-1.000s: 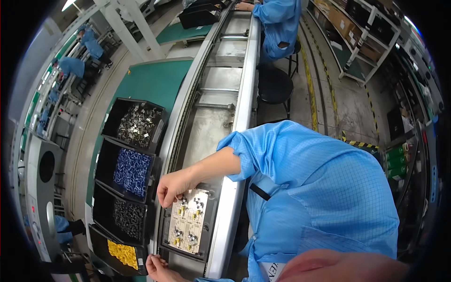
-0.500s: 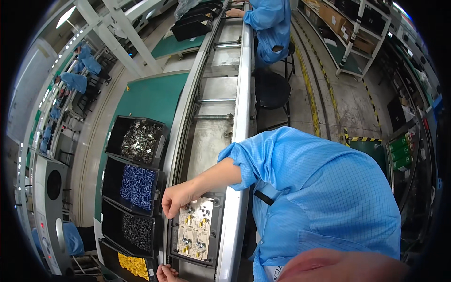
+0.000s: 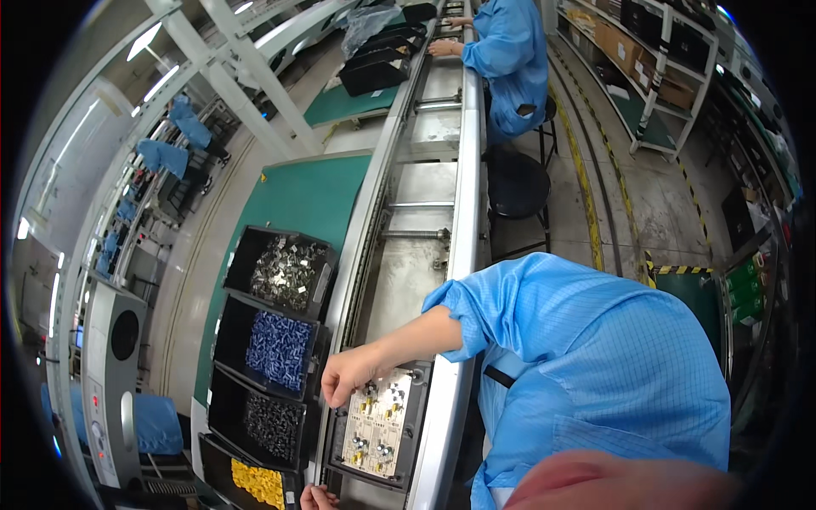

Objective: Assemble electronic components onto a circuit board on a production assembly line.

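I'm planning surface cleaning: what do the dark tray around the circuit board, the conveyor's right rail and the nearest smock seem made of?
Dark tray: perhaps plastic or composite; opaque, dull black. Right rail: probably aluminium; smooth, silvery sheen. Nearest smock: likely synthetic cloth; fine grid, soft shiny folds.

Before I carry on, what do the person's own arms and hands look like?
The right sleeve is loose and blue with a fine dark grid, its gathered edge leaving the forearm bare. The right hand wears no glove. The left hand, cut off by the lower edge, is ungloved too; its sleeve cannot be made out.
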A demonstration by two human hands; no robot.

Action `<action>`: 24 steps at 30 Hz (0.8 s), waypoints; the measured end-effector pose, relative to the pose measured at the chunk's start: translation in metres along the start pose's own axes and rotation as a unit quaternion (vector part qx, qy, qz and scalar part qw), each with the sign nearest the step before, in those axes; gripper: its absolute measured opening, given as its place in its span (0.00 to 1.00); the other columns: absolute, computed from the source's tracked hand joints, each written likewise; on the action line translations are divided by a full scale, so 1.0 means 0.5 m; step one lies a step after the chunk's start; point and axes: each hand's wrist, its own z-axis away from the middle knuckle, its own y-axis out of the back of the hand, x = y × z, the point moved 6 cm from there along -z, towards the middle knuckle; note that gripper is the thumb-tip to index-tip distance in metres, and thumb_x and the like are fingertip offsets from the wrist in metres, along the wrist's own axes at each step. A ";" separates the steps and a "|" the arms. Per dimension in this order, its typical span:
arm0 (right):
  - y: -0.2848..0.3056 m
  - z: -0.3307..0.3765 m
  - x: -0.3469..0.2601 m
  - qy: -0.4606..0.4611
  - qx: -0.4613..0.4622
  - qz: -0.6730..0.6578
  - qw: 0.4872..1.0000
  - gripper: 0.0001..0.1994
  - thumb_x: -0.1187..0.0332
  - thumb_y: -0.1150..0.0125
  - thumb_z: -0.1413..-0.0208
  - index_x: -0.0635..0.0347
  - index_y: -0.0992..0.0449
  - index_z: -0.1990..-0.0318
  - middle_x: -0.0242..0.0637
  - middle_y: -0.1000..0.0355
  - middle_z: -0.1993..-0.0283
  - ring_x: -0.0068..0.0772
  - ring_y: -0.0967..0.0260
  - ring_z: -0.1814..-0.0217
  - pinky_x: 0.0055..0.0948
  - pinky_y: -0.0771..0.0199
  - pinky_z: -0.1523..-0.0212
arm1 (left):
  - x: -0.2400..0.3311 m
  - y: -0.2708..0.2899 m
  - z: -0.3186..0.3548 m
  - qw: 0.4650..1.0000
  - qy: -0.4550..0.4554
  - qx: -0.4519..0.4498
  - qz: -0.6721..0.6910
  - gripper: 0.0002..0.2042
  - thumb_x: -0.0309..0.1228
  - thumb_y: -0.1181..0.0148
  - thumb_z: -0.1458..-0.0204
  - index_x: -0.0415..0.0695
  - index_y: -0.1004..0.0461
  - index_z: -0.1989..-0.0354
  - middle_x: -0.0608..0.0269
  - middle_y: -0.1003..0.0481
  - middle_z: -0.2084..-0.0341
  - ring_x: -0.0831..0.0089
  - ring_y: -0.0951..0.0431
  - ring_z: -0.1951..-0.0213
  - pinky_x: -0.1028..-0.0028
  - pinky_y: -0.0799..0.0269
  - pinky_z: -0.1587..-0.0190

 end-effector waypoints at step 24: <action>0.007 0.006 -0.002 -0.014 0.017 0.086 0.996 0.09 0.77 0.35 0.50 0.66 0.20 0.60 0.36 0.22 0.64 0.21 0.26 0.61 0.17 0.25 0.57 | -0.012 -0.048 -0.017 0.995 -0.011 -0.047 0.089 0.08 0.21 0.40 0.46 0.32 0.24 0.58 0.57 0.22 0.69 0.79 0.27 0.72 0.81 0.31 0.69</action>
